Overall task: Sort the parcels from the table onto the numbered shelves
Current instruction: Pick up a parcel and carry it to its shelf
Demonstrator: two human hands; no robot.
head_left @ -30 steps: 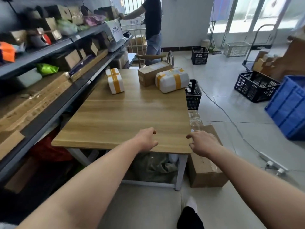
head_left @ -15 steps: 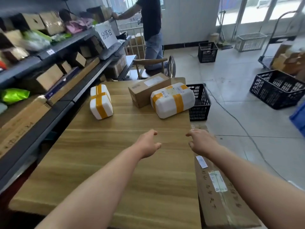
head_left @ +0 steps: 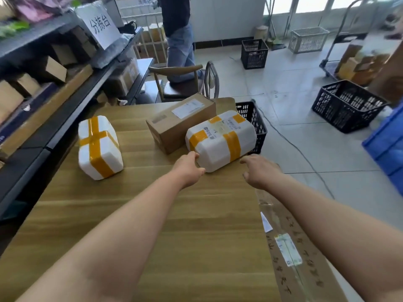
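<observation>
Foam parcel (head_left: 220, 147) label (head_left: 221, 127) illegibly small.

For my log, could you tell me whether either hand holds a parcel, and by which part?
Nothing is gripped yet. The left hand touches the near left corner of the labelled white parcel; the right hand hovers open beside it.

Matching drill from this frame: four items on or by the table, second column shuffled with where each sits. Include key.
1. labelled foam parcel
2. cross-taped foam parcel
3. cardboard box
4. black crate

A. off the table, by its far right corner
B. alone on the table's left side, nearest the shelves
C. at the left hand's fingertips
D. on the table, right behind the labelled foam parcel

Pairs: 1-C, 2-B, 3-D, 4-A
</observation>
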